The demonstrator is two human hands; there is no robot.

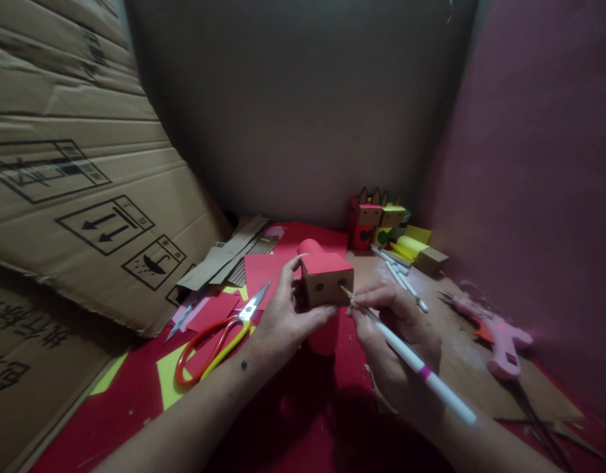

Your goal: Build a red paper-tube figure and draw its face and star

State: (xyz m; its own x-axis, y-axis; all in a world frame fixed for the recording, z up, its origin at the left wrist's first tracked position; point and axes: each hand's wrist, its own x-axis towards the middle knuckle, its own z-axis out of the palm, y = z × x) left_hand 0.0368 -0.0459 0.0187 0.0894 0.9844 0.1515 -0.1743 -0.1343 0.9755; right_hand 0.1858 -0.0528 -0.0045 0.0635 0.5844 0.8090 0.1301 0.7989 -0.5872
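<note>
Red-topped cardboard box head sits in front of you, mid-view, held up over the red tabletop, two dark circles on its front, a red paper tube below it. Left to right: big printed carton fills your left side, arrows and umbrella mark on it. Yellow paper lies near it, then scissors with red and yellow handles, blades apart, pointing away from you, just beside your left forearm. Cardboard strips behind those, red paper sheets next to them.

Your left hand grips the box head from its left side, thumb along the lower front edge, fingers behind. Your right hand is closed around a white pen with a purple band, tip at the right circle.

Farther back, right of centre: red eared figure and yellow eared figure, both upright, side by side. Yellow paper roll beside them, cardboard box end on its right. White pens lie in front. Far right, pink glue gun on a cardboard sheet, a purple wall beyond.
</note>
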